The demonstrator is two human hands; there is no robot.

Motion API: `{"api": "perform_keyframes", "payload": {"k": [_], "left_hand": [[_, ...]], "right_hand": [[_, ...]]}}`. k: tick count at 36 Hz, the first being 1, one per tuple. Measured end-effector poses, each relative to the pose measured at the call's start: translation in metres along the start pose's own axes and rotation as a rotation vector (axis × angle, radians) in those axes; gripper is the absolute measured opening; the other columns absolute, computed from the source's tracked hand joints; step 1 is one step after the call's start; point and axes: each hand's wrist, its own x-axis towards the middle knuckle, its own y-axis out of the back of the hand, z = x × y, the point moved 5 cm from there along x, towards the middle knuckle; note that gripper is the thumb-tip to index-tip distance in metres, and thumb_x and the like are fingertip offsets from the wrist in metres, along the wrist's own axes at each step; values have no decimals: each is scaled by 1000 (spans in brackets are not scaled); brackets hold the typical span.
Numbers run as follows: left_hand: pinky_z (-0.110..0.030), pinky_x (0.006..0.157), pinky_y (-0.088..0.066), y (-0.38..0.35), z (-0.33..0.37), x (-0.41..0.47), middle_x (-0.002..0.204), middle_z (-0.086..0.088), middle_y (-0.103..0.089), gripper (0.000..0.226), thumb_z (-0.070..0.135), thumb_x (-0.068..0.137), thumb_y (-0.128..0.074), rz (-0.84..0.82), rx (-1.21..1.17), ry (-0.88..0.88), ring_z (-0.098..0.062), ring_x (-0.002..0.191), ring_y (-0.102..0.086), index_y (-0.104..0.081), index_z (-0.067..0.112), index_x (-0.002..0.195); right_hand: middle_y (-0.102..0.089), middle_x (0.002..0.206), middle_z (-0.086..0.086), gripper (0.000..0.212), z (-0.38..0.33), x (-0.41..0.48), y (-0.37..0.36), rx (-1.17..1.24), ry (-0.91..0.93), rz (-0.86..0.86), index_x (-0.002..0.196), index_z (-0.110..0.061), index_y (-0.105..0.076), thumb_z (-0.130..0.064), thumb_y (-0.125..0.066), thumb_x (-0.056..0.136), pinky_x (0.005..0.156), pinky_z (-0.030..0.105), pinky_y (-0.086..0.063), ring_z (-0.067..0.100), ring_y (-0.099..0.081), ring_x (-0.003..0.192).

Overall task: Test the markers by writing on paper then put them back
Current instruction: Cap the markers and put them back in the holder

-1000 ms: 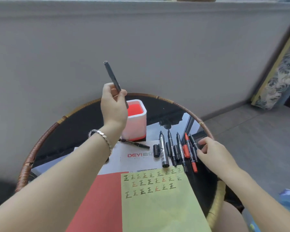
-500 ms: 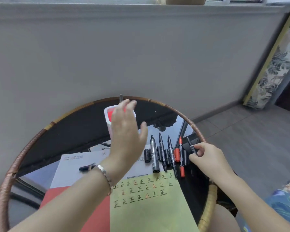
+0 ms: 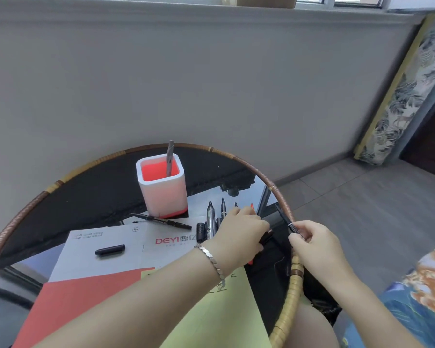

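Note:
My right hand [image 3: 312, 244] pinches a thin black marker [image 3: 284, 219] over the table's right rim, tip pointing up and away. My left hand [image 3: 239, 229] lies palm down on the row of markers [image 3: 211, 219], fingers curled over a red marker [image 3: 251, 205]; whether it grips one is hidden. A white pen holder [image 3: 165, 197] with a red inside stands behind, with one grey marker [image 3: 170, 158] upright in it. The yellow-green test paper [image 3: 226, 312] with written characters lies under my left forearm.
A black pen [image 3: 161, 219] lies in front of the holder. A loose black cap [image 3: 109, 250] rests on the white sheet [image 3: 91, 257], and another cap [image 3: 200, 232] stands left of the markers. A red sheet [image 3: 81, 297] lies nearer. The round table has a rattan rim [image 3: 290, 297].
My left hand dropped the grey marker into the holder, then moved right and down onto the row of markers. My right hand lifted a thin black marker off the table.

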Motion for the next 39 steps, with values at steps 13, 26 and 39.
{"api": "perform_keyframes", "payload": {"k": [13,26,39], "left_hand": [[-35,87,-33,-2,11,-7,101,-7,-62,23,27,90,-57,157,-186,108,-26,102,-44,-61,11,106],[-11,51,-42,41,-55,-102,72,3,-69,13,15,84,-66,360,-1303,567,0,55,-52,-71,26,83],[-25,62,-40,40,-89,-164,67,5,-67,11,13,87,-61,306,-1514,719,-8,57,-60,-71,19,86]], "right_hand": [[-60,93,8,30,1,-6,1,21,-1,8,111,-13,-63,-13,-54,83,68,25,-40,16,-55,81],[-59,82,0,20,-56,-32,-1,179,188,-79,84,-31,-58,-11,-62,82,59,12,-42,15,-53,71],[-61,79,-13,22,-114,-67,-31,206,501,-181,81,-38,-63,-19,-55,73,56,6,-40,2,-55,66]]}}
